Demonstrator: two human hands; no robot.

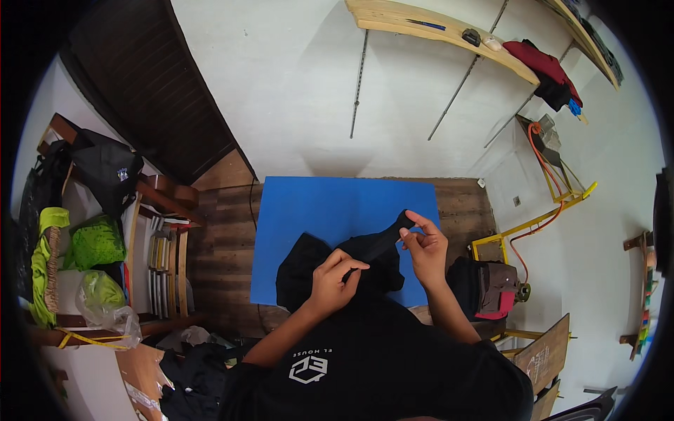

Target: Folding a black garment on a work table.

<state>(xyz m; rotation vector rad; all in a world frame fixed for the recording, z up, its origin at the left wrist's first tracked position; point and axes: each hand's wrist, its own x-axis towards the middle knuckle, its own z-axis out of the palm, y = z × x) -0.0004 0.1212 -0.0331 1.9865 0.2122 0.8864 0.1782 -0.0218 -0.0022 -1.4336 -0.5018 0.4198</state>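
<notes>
A black cloth garment [300, 268] lies bunched over the near part of a blue tabletop [337, 205]. My right hand [426, 242] pinches one end of a narrow black band of the cloth between thumb and fingers, lifted up to the right. Nearer the middle, my left hand [337, 279] has its thumb and fingers closed on the same black cloth, lower along the band. The band runs taut between both hands. Part of the garment is hidden behind my left hand and my own black shirt.
A wooden wall shelf [400, 21] holds small items and red and black cloth. At left, a rack [181, 273] holds books beside bags and green cloth. Folded clothes [495, 289] and a yellow metal frame [521, 226] stand to the right of the table.
</notes>
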